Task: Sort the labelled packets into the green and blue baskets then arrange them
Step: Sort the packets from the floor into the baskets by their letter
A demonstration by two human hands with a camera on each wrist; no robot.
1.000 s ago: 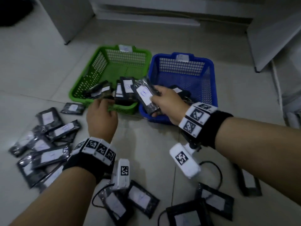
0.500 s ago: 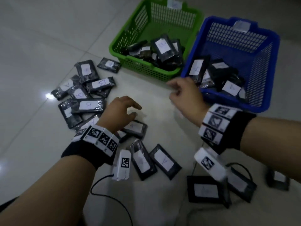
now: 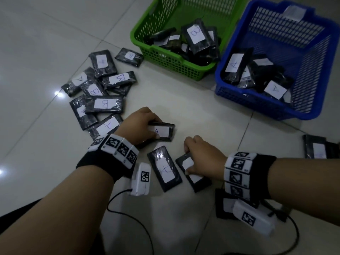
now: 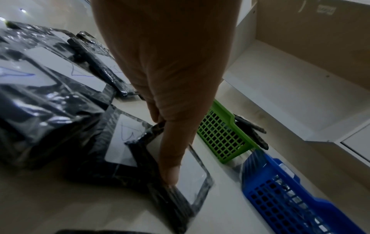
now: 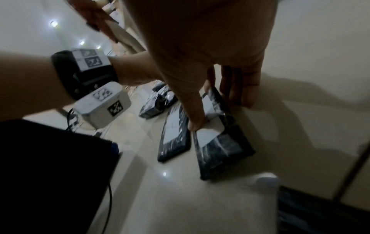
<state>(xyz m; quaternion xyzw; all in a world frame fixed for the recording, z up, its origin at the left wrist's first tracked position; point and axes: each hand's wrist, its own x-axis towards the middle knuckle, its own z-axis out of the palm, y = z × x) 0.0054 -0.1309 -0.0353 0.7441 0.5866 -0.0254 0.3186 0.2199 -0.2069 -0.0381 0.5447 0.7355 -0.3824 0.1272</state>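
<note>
My left hand (image 3: 141,126) grips a black packet labelled A (image 3: 161,131) that lies on the floor; the left wrist view shows the thumb (image 4: 170,166) on its label and fingers at its far edge. My right hand (image 3: 200,159) pinches another black packet (image 3: 195,176) on the floor, thumb on its white label (image 5: 208,134). Between the two lies a packet marked A (image 3: 164,170). The green basket (image 3: 165,59) holds several packets, one marked B. The blue basket (image 3: 239,96) holds several marked A.
A heap of labelled packets (image 3: 103,89) lies on the tiled floor at the left. More packets sit under my right wrist (image 3: 226,207) and at the far right (image 3: 316,148). Cables (image 3: 128,218) trail from the wrist cameras.
The head view tilted down. Both hands came back from the baskets to the floor; the left closed on an A packet, the right on the packet near it. The earlier packet is no longer held.
</note>
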